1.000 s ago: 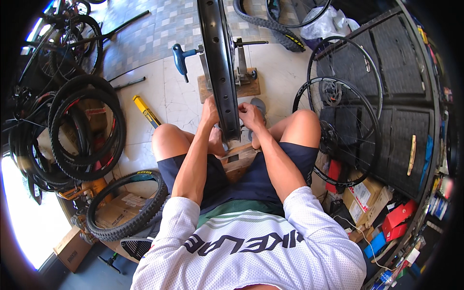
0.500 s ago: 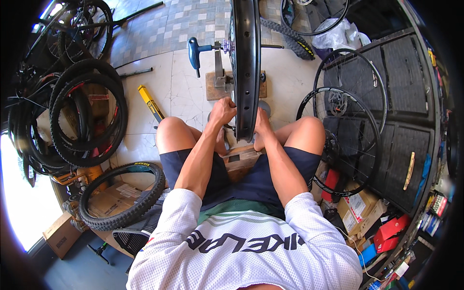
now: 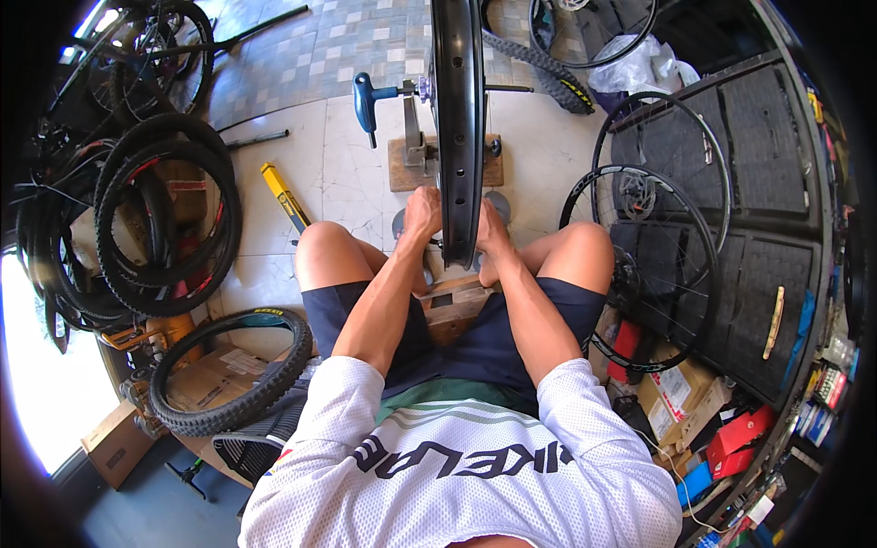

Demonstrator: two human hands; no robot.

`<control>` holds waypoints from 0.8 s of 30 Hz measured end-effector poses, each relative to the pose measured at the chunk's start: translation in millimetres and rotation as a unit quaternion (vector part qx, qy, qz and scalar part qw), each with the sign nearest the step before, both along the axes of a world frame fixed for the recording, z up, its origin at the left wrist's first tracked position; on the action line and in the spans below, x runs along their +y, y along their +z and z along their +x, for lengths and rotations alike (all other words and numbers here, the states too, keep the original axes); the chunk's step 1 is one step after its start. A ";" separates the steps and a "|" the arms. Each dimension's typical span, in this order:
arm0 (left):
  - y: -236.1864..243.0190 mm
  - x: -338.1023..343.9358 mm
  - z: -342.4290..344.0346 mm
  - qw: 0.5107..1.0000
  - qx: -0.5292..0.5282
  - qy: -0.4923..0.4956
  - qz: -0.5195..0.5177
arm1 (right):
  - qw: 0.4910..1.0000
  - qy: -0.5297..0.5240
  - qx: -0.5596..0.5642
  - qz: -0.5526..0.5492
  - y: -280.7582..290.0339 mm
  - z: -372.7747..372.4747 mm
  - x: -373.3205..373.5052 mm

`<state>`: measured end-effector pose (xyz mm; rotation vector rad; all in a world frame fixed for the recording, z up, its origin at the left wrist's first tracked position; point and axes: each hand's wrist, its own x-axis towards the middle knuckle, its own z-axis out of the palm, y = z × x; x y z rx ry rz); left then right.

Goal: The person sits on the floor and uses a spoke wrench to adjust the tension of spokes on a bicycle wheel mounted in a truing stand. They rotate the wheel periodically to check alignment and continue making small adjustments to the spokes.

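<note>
A black bicycle wheel rim [image 3: 459,151] stands upright in front of me, its row of spoke holes facing up. It is mounted on a metal truing stand [image 3: 414,128] with a wooden base [image 3: 491,173]. My left hand [image 3: 422,215] is closed in a fist against the rim's left side, low down. On the right side, my right hand [image 3: 493,228] is curled close to the rim at about the same height. The rim hides most fingertips, so what they grip cannot be made out. A blue-handled hex key [image 3: 366,102] points down at the axle's left end.
Several tyres [image 3: 164,219] hang at the left, and another tyre [image 3: 228,416] lies on cardboard boxes. A yellow box [image 3: 285,196] rests on the floor left of my knee. Spoked wheels [image 3: 703,283] lean against dark panels [image 3: 722,164] on the right. A loose tyre [image 3: 548,73] lies beyond the stand.
The rim has shifted slightly left and tilts a little differently. My hands have stayed beside it, moving only slightly. The hex key looks nearly unmoved.
</note>
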<state>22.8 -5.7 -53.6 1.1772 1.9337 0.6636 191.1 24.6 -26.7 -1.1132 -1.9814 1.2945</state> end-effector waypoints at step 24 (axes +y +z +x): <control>33.0 -0.9 -9.5 0.996 0.060 -0.062 0.022 | 0.990 -0.048 -0.057 0.123 11.1 -13.1 -13.9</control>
